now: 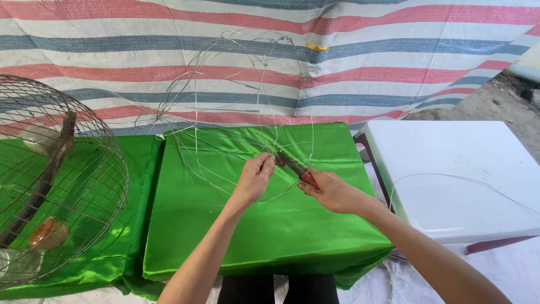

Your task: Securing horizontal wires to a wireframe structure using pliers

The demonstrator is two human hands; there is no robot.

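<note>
A thin wire frame (225, 95) of bent loops stands on a table covered in shiny green cloth (225, 236). My left hand (256, 177) pinches one of the frame's lower wires near its front. My right hand (332, 191) grips red-handled pliers (295, 168), whose jaws meet the wire right beside my left fingertips. Both hands hover just above the cloth near the middle of the table.
A round wire-mesh cage (56, 180) with a wooden perch and small cups inside sits at the left. A white plastic table (455, 169) at the right carries a loose curve of wire (450, 177). A striped tarp (337, 56) lies behind.
</note>
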